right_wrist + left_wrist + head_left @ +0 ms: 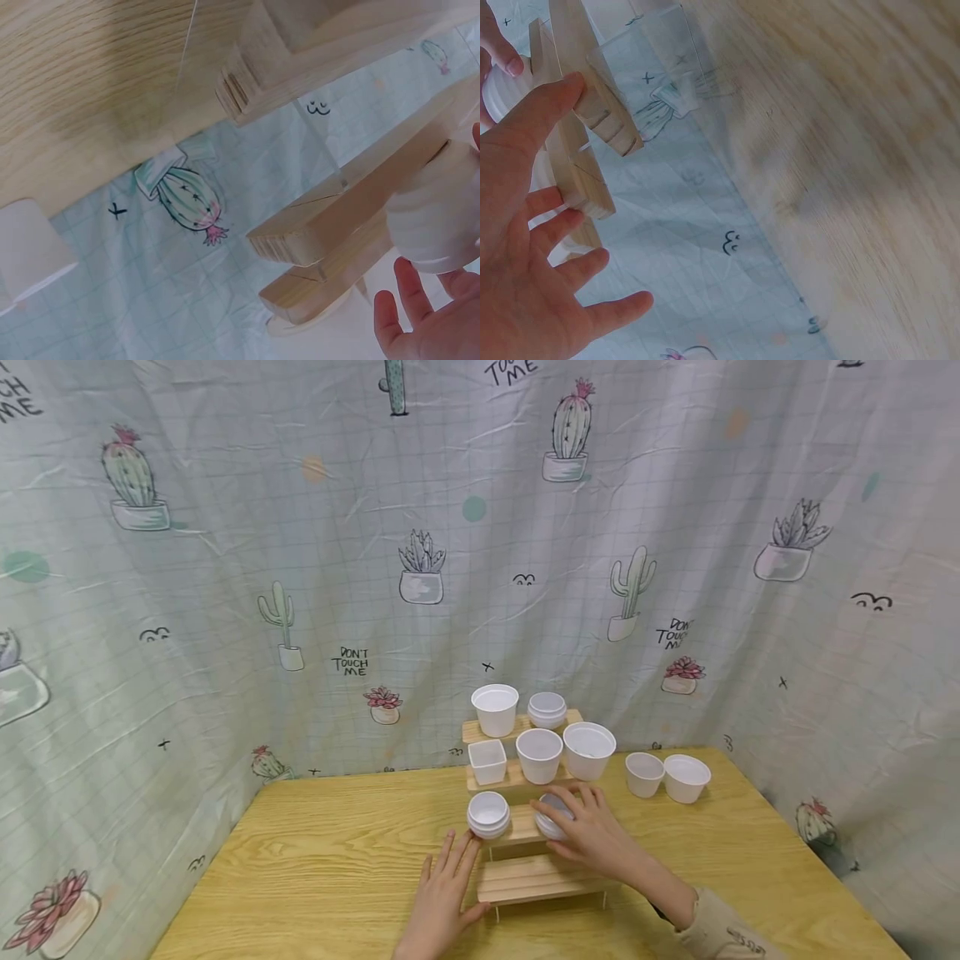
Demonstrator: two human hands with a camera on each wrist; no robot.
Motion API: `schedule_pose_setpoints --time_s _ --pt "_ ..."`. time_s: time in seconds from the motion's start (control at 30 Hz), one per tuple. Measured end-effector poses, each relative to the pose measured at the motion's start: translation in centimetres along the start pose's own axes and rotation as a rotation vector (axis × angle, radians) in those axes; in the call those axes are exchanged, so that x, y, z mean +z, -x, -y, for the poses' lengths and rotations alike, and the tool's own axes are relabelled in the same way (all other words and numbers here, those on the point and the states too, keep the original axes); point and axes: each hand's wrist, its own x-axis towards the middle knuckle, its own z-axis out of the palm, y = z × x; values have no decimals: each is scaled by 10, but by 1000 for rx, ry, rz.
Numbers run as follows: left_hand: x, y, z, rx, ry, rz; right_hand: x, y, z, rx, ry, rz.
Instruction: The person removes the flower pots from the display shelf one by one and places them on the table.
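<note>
Stepped wooden stand (536, 878), four tiers, on a wood-grained bench (322, 852). Right hand (596, 835): fingers grasping a small white ribbed pot (553, 816), at the right part of the second tier from near. Left hand (442, 893): fingers extended, released, touching the stand's left end. Second ribbed pot (488, 817): same tier, left. Third tier: square pot (487, 763) left, two round pots (539, 757) rightward. Far tier: tall pot (496, 712) left, squat pot (547, 711) right. Bench, right of stand: two white cups (644, 776), side by side.
</note>
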Motion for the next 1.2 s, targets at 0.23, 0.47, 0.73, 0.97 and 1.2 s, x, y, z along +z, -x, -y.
schedule_pose_setpoints --time_s 0.23,0.47,0.73,0.97,1.2 --pt "1 -1 0 12 -12 -20 -1 0 0 7 -4 9" --pt "2 0 1 14 -17 -30 -2 2 0 10 -8 8" --pt "2 0 3 8 -24 -17 -3 5 0 21 -32 -8" --pt "2 -1 2 -1 -15 2 -9 10 0 13 -36 -15" --pt "2 0 1 5 -24 -10 -15 20 -3 38 -27 -24"
